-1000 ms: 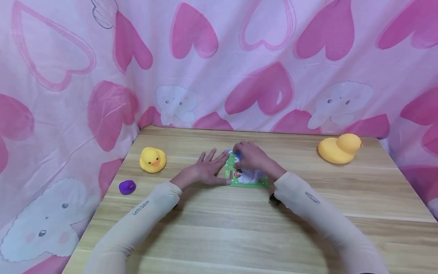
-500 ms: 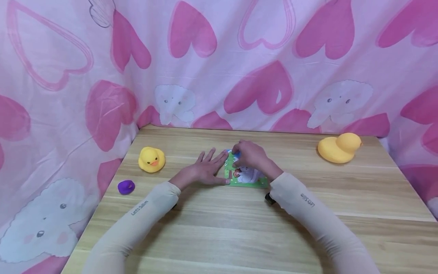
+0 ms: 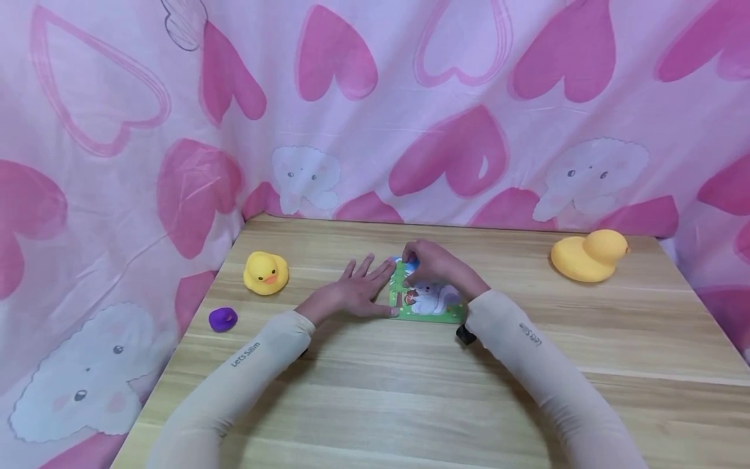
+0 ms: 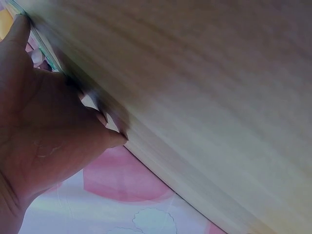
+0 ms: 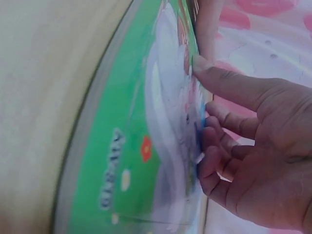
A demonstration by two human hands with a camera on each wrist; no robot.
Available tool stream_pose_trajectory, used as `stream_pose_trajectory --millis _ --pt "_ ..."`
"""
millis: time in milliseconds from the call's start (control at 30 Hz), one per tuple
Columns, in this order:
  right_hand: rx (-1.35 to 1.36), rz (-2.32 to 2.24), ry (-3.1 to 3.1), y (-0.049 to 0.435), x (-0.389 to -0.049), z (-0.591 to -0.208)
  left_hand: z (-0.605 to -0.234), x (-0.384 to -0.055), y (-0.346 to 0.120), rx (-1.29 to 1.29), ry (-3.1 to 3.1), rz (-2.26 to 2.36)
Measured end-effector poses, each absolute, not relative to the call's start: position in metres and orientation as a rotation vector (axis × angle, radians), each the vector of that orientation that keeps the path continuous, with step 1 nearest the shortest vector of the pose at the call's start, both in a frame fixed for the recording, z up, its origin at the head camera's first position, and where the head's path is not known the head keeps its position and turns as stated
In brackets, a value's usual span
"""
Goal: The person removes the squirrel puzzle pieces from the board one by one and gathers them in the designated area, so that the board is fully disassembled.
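Green picture puzzle (image 3: pixel 428 301) lies flat mid-table (image 3: pixel 410 391); the left hand (image 3: pixel 351 294) rests with straight, spread fingers at its left edge, grip wide, while the right hand (image 3: pixel 436 267) curls its fingertips (image 5: pixel 207 161) onto its far part, grip narrow

The right hand (image 3: pixel 436 267) hides the puzzle board's (image 3: pixel 430 311) far corner; the left-wrist view is blurred.

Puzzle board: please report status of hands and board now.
Left hand flat beside puzzle board. Right hand fingertips on its far corner. Board flat on table. Nothing in the way.
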State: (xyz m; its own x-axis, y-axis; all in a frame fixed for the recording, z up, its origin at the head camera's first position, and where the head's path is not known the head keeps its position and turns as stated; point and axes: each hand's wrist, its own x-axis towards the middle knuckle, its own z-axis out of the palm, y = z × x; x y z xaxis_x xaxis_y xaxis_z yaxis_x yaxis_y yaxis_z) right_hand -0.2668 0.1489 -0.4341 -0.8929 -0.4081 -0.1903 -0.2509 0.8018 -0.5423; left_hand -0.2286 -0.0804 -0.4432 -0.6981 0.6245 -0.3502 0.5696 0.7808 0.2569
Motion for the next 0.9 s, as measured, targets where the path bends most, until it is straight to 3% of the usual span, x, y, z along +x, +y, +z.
stream_pose_trajectory --millis 900 --pt "-0.628 -0.819 2.601 0.155 -0.274 -0.435 -0.444 -0.228 -0.083 0.896 2.533 0.253"
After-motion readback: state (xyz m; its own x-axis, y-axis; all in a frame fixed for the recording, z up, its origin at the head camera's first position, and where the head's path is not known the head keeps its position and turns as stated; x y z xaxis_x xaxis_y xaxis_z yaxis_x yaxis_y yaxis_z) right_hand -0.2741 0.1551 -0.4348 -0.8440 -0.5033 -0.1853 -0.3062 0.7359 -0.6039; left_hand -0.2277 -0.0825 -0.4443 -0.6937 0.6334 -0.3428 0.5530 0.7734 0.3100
